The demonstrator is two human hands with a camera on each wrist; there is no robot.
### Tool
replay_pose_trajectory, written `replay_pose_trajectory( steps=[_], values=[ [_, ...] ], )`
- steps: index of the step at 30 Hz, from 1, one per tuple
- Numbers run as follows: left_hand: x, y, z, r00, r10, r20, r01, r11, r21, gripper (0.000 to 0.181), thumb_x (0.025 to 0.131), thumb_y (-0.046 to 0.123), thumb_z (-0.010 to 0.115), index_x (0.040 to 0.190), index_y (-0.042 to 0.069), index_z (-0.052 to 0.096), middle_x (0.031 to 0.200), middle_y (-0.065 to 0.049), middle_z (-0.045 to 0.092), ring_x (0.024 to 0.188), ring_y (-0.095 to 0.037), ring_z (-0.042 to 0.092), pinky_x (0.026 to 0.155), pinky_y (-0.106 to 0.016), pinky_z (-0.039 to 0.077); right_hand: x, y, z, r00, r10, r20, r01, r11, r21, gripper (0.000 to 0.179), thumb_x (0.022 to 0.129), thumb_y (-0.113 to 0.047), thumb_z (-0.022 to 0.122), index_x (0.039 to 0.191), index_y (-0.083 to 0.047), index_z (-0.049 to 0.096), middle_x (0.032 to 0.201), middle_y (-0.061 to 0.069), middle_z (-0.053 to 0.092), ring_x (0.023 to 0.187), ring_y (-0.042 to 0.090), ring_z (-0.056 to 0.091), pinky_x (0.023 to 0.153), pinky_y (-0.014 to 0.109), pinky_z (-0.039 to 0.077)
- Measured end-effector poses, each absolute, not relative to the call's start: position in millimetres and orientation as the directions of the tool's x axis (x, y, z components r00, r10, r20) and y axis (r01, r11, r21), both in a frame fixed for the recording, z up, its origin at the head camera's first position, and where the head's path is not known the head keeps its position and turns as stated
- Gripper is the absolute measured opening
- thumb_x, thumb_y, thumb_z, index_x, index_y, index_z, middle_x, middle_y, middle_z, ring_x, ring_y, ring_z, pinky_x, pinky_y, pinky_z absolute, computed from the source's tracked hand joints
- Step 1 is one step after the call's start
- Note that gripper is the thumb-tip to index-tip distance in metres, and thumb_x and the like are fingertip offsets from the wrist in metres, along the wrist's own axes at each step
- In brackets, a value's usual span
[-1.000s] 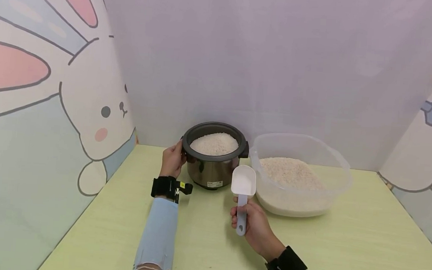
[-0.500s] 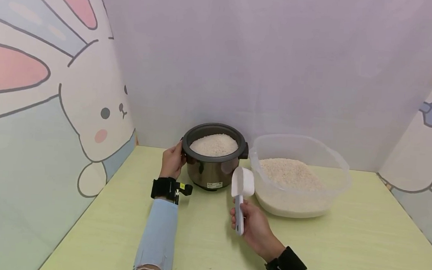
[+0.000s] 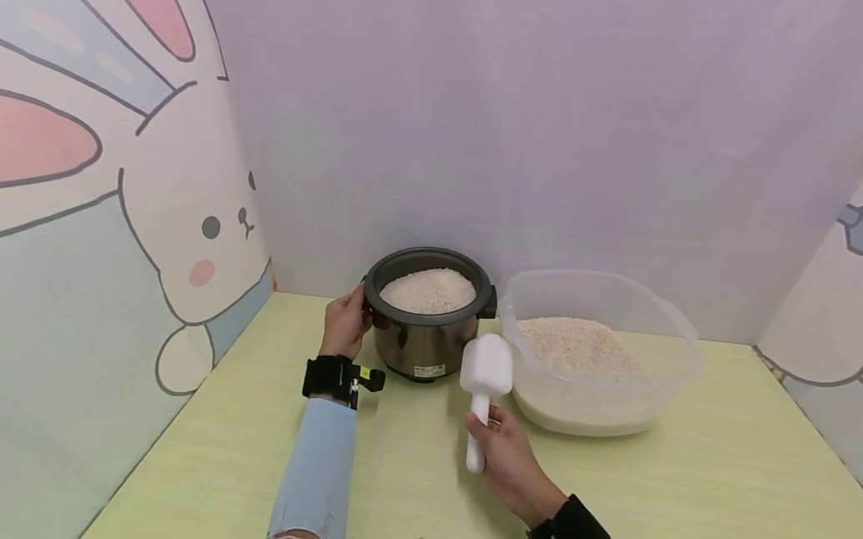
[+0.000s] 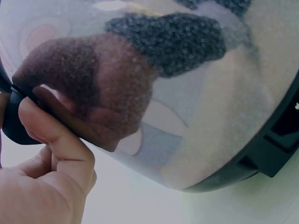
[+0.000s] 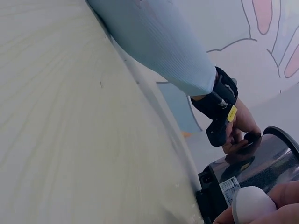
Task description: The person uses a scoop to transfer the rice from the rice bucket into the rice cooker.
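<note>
A rice cooker (image 3: 422, 344) with a dark rim and shiny metal body stands at the back centre, with white rice (image 3: 430, 291) heaped inside. My left hand (image 3: 343, 323) grips its left side handle; in the left wrist view, the thumb and fingers pinch that dark handle (image 4: 18, 120). Low in front of the cooker, my right hand (image 3: 511, 463) holds a white scoop (image 3: 487, 365) by its handle. The scoop's rounded back faces up, so its inside is hidden. In the right wrist view, the scoop's rounded white handle end (image 5: 253, 204) shows between my fingers.
Right of the cooker stands a translucent plastic tub (image 3: 602, 411) part filled with rice (image 3: 580, 347). Both rest on a pale yellow-green table (image 3: 724, 490). A pale curtain (image 3: 515, 142) hangs behind, and a rabbit-printed sheet (image 3: 171, 226) rises along the left.
The scoop has rolled over in my right hand, from its hollow facing up to its back facing up. My left hand and the cooker have stayed in place.
</note>
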State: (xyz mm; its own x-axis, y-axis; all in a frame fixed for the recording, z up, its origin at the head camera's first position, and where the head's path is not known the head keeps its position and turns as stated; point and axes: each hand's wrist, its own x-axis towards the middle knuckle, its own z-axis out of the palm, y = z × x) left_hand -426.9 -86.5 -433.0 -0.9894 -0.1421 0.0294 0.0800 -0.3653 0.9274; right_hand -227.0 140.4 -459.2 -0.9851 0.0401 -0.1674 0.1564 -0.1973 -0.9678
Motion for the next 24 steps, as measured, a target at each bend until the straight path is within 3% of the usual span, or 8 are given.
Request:
replay_pose_trajectory(
  steps=[15, 24],
  values=[
    [-426.0, -85.9, -432.4, -0.989, -0.146, 0.034, 0.085, -0.359, 0.929, 0.038, 0.102, 0.035, 0.066, 0.074, 0.009, 0.066, 0.066, 0.0, 0.05, 0.053, -0.009, 0.046, 0.055, -0.021, 0.044, -229.8, 140.4, -464.2, -0.969, 0.153, -0.195, 0.173, -0.144, -0.974, 0.044, 0.109, -0.019, 0.053, 0.135, 0.01, 0.032, 0.116, 0.014, 0.042, 0.1, 0.022, 0.043, 0.082, 0.032, 0.041],
    [-427.9, -87.4, -433.7, -0.99, -0.137, 0.029, 0.076, -0.352, 0.933, 0.039, 0.101, 0.036, 0.067, 0.073, 0.01, 0.066, 0.069, 0.0, 0.05, 0.056, -0.009, 0.047, 0.057, -0.021, 0.044, -234.5, 139.2, -461.6, -0.97, 0.139, -0.198, 0.176, -0.156, -0.972, 0.027, 0.109, -0.013, 0.049, 0.12, 0.011, 0.045, 0.109, 0.01, 0.043, 0.095, 0.021, 0.041, 0.079, 0.03, 0.04]
  ],
)
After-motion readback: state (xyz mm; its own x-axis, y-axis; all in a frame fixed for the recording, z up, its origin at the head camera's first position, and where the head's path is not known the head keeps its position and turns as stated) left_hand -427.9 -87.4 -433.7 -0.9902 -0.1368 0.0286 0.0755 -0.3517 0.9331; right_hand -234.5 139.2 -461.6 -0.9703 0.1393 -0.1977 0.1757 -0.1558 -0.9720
